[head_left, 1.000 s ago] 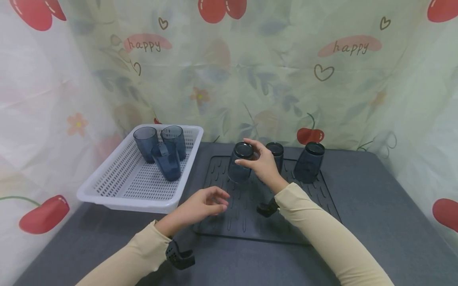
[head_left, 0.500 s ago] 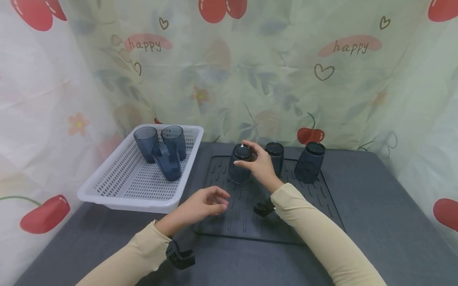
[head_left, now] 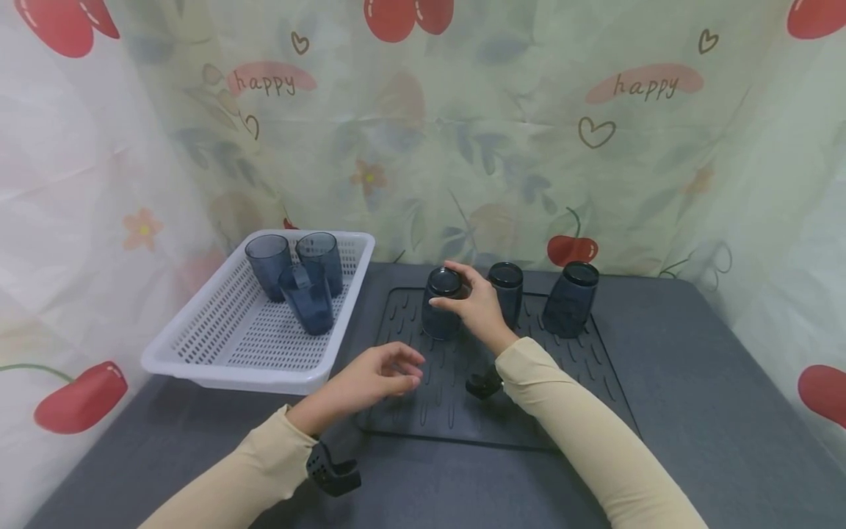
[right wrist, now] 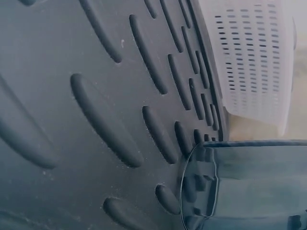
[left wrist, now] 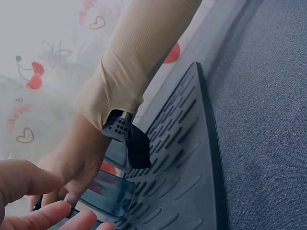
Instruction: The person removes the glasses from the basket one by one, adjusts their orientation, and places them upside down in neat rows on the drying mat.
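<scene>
My right hand (head_left: 480, 305) holds an upside-down dark blue drinking glass (head_left: 439, 322) near its base, with the thumb on the near side and the fingers behind. In the right wrist view, the rim of that glass (right wrist: 249, 187) meets the ribbed black drying mat (right wrist: 57, 120). Two more upturned glasses stand on the mat to the right, one glass (head_left: 509, 290) partly behind my right hand and another glass (head_left: 570, 305) farther over. My left hand (head_left: 363, 380) hovers over the mat's front left part, fingers loosely bent, holding nothing.
A white perforated plastic basket (head_left: 192, 373) stands on the left of the dark table (head_left: 700, 382). Inside it are three blue glasses (head_left: 309, 301), mouths upward, the nearest one tilted. A patterned curtain (head_left: 436, 147) encloses the back and sides.
The right hand and the glass it holds have shifted slightly left and a little down. My left hand has stayed in place.
</scene>
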A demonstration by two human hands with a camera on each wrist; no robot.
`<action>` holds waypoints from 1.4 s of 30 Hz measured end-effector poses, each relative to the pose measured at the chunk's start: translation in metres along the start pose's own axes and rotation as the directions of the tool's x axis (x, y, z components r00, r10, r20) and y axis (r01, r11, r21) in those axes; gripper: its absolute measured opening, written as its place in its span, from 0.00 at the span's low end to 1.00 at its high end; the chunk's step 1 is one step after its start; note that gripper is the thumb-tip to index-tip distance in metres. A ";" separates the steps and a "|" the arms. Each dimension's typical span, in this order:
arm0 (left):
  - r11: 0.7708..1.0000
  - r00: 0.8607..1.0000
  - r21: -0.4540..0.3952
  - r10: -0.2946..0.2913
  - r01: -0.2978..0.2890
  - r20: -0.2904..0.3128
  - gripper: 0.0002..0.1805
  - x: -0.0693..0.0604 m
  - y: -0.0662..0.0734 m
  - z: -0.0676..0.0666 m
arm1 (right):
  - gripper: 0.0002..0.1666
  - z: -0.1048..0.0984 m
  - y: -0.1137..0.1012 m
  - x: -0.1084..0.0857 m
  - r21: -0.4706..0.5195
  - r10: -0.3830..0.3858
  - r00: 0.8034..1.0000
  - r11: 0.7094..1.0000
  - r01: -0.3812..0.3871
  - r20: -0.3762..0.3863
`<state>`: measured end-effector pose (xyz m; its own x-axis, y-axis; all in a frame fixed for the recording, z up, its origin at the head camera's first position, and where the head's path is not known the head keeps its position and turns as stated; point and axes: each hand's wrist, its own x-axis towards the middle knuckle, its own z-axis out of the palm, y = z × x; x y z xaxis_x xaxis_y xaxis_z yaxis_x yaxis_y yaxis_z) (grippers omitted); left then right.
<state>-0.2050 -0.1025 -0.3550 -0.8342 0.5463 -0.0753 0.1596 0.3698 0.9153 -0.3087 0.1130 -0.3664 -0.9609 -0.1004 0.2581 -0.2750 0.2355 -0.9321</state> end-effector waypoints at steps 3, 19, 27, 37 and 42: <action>1.000 1.000 0.000 0.002 -0.002 -0.001 0.20 0.000 0.001 0.000 | 0.42 0.000 0.002 0.001 0.001 0.006 1.000 1.000 -0.006 0.004; 1.000 1.000 -0.004 -0.008 0.008 0.005 0.20 0.001 0.003 0.001 | 0.43 -0.002 0.004 0.007 -0.099 0.044 0.998 0.994 -0.041 0.034; 1.000 1.000 0.000 0.001 -0.001 0.004 0.20 0.001 0.001 0.001 | 0.43 -0.002 0.003 0.011 -0.147 0.054 0.998 0.988 -0.047 0.045; 1.000 1.000 0.002 0.007 -0.007 -0.019 0.20 0.000 0.007 -0.004 | 0.44 -0.003 0.002 0.014 -0.156 0.069 0.996 0.986 -0.059 0.062; 0.999 0.998 0.018 0.042 -0.041 -0.043 0.22 0.000 0.016 -0.015 | 0.44 -0.004 0.001 0.013 -0.149 0.069 0.995 0.987 -0.058 0.067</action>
<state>-0.2104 -0.1079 -0.3342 -0.8487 0.5284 -0.0196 0.2031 0.3601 0.9105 -0.3220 0.1154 -0.3632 -0.9732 -0.1486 0.1757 -0.2204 0.3826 -0.8972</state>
